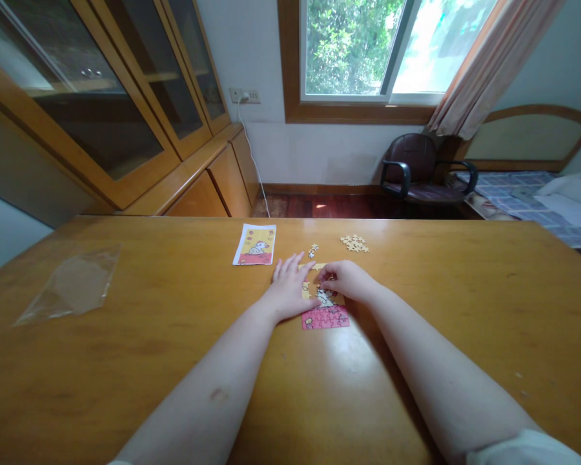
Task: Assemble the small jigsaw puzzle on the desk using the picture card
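Note:
A partly assembled jigsaw puzzle (325,318) lies on the wooden table, pink along its near side and yellow at the far side, with a white animal figure in the middle. My left hand (290,289) rests over its left edge, fingers spread. Over the upper right of the puzzle, my right hand (346,279) has its thumb and fingers curled together in a pinch; whatever is between the tips is hidden. Just beyond the puzzle sit a few loose picture pieces (312,250). Farther right is a pile of plain pale puzzle pieces (354,243).
A printed reference picture (255,245) lies beyond my left hand. At the left of the table (150,361) is a clear plastic bag (75,281). Past the far edge stand a glass-doored cabinet (174,129), an office chair (416,168) and a bed (523,194).

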`<state>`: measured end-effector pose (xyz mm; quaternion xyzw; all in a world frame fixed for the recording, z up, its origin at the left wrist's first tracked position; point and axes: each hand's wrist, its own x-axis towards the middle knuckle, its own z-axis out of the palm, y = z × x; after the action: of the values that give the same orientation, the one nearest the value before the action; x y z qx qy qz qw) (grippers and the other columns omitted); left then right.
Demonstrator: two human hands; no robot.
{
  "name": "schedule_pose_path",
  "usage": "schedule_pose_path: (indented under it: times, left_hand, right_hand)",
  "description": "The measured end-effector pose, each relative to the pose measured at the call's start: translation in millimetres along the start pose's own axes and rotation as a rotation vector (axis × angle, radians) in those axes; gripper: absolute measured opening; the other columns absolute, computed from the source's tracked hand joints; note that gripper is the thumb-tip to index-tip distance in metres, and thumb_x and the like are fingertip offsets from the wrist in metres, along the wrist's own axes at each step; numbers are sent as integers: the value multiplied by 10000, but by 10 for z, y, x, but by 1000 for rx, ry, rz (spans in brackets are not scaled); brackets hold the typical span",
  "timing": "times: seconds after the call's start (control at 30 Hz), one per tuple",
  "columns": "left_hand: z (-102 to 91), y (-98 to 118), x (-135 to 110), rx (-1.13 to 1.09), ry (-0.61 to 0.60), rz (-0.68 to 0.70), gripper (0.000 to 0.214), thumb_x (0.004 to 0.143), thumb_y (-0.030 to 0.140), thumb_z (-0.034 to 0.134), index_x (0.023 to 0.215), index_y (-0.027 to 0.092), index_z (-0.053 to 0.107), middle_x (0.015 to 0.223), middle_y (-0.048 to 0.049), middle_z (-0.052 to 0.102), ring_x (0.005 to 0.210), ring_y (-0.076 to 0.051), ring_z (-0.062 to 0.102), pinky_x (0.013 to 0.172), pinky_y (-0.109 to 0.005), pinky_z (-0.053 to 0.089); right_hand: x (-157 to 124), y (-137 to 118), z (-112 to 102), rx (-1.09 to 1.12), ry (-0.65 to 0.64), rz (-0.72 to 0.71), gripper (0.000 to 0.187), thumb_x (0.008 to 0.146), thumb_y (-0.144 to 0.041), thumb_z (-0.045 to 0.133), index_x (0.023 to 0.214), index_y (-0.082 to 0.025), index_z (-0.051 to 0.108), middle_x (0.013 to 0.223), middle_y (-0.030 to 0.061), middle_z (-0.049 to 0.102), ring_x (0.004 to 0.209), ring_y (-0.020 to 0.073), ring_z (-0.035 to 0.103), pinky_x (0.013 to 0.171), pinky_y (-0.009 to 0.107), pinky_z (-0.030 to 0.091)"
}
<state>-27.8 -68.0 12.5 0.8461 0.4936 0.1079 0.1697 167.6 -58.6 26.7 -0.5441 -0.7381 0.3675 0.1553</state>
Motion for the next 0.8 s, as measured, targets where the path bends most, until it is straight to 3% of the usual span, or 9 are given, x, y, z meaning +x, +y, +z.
schedule_pose_path:
  times: [0.6, 0.8]
  left_hand:
    - [-27, 21, -7, -41, 30, 15, 748, 637, 501, 732, 1303, 273, 477, 1536, -104, 250, 1414, -338, 208, 1153, -583, 93]
    - [-106, 59, -34, -62, 76, 111, 214, 800, 376, 593, 980, 303, 684, 1439, -5, 434, 1392, -289, 267, 1155, -572, 107]
  right_hand:
    - [-14, 2, -1, -91, 69, -34, 184, 746, -222, 661, 917, -221, 728, 822, -1, 724, 669, 119, 621, 634, 209, 439]
    - [-10, 35, -19, -108, 156, -25, 173, 791, -239, 583, 881, -205, 726, 713, -3, 690, 612, 114, 570, 612, 218, 409]
